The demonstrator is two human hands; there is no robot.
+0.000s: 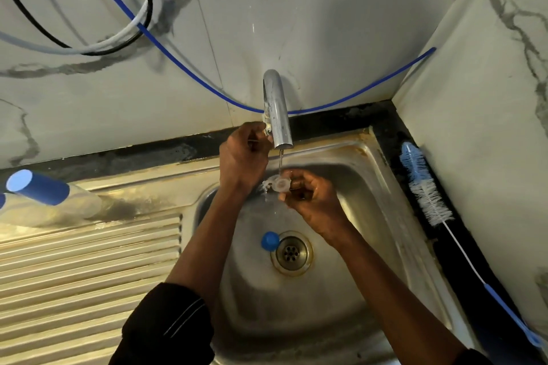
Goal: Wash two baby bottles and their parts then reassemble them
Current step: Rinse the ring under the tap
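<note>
Near the middle of the frame our right hand point(311, 195) pinches a clear silicone teat point(280, 184) between thumb and curled fingers, holding it in the thin stream of water falling from the chrome tap point(277, 109). Just up and left of it, our left hand point(244, 154) is raised beside the spout, its fingers curled round the thin tap lever point(259, 141). The two hands are close but apart.

Below them, in the steel sink point(364, 175), a small blue cap point(269, 241) lies right beside the drain point(292, 253). At the left edge of the frame a clear baby bottle point(41, 188) with a blue collar lies on its side on the ribbed drainboard point(89, 261); another bit of blue shows at the very edge, too cut off to name.

Along the dark worktop point(391, 124) at the right lies a bottle brush point(424, 184), white and blue bristles toward the top of the frame, blue handle toward the lower right corner. A blue hose point(178, 59) sags across the marble wall behind the tap.
</note>
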